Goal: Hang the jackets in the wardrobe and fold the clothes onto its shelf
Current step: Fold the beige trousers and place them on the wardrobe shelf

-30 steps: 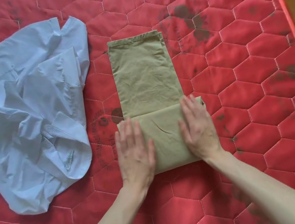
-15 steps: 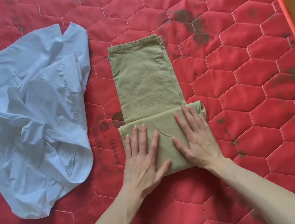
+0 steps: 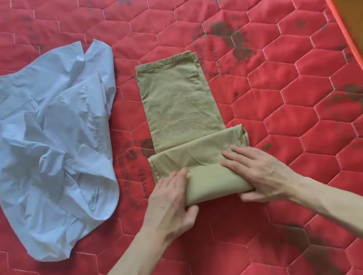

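Head view: olive trousers [image 3: 179, 103] lie on the red quilted mattress [image 3: 286, 75], the near end part rolled. Left hand [image 3: 172, 202] and right hand [image 3: 257, 172] each curl round an end of the roll, thumbs beneath. Judgement: advance both grips evenly, keep edges square, tension firm. White shirt [image 3: 51, 150], left of the grips, carries a small label [image 3: 94, 197]; its writing is illegible.

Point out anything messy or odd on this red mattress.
The pale blue shirt lies crumpled and unfolded, left of the khaki trousers being folded. Dark smudges stain the red mattress in several places.
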The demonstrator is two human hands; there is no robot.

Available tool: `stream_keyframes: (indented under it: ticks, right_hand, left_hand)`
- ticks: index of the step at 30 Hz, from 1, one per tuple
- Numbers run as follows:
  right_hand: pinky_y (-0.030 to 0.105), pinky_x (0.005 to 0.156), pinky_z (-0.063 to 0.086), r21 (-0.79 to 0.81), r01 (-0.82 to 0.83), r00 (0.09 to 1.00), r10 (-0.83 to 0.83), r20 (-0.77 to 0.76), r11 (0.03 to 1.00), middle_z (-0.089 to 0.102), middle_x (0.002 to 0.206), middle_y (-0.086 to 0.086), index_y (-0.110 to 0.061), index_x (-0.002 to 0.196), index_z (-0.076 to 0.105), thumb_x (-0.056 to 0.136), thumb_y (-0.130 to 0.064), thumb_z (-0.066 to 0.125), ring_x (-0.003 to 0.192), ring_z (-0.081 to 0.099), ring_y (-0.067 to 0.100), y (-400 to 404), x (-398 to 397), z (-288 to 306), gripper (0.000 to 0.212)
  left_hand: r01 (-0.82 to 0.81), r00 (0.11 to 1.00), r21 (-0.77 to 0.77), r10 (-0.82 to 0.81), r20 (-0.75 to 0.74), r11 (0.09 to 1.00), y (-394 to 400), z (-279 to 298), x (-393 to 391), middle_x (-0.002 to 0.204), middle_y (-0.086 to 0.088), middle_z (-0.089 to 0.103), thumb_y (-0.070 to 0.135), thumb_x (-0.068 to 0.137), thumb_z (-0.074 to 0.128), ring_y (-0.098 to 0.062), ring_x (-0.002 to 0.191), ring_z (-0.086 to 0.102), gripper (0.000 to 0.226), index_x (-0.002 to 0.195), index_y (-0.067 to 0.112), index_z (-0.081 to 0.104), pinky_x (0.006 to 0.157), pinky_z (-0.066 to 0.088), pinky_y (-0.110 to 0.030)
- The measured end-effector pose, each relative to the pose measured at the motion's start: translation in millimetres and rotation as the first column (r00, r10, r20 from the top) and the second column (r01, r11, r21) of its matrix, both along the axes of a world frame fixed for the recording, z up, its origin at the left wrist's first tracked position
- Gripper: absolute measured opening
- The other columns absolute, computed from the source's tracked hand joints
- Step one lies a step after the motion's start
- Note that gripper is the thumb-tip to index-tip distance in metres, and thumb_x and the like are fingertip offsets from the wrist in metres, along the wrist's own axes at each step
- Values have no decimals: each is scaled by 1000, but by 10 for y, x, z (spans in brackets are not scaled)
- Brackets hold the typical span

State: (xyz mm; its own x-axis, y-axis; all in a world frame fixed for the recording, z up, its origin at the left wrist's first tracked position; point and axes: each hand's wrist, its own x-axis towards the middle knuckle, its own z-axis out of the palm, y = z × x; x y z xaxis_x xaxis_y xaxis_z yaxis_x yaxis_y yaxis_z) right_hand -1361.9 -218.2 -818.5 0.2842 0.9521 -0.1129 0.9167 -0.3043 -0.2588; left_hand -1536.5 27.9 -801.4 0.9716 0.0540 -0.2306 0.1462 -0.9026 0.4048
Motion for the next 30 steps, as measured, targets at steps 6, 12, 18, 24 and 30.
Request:
stream_keyframes:
  ticks: [6,12,18,24,30]
  right_hand:
    - [30,76,57,194,462,814,-327,-481,865,77,104,-12,-28,131,60,77,-46,84,81,73,15,-64,20,520,62]
    - [13,79,51,46,833,397,-538,-744,552,72,93,-17,-37,124,62,75,-33,91,95,67,0,-26,-197,631,56]
    - [36,91,54,-130,855,283,-662,-694,502,71,98,-30,-40,115,64,88,-43,80,98,67,-3,126,-279,258,32]
    - [44,93,54,-43,922,269,-715,-646,385,75,103,-15,-32,120,64,90,-66,67,102,70,13,432,-81,80,45]
    - [48,85,51,52,933,330,-789,-518,356,75,101,11,-15,117,59,88,-77,45,102,68,40,631,40,-94,70]
  left_hand:
    - [-268,963,-432,241,-117,861,364,426,126,102,12,74,41,69,66,-12,77,69,51,116,33,49,73,55,-32]
    - [-620,742,-647,599,-300,444,342,385,-25,93,5,74,58,69,85,-2,80,66,48,100,25,68,66,51,-14]
    - [-692,507,-715,774,-380,102,77,245,37,94,12,77,69,81,74,-3,94,70,45,102,29,73,74,51,-9]
    - [-639,647,-704,711,-276,309,183,66,151,127,13,71,57,84,66,-2,121,65,60,137,32,57,106,50,-34]
    - [-625,713,-621,669,-210,472,393,-102,366,116,16,72,36,99,67,-2,111,68,35,128,25,50,105,52,-39]
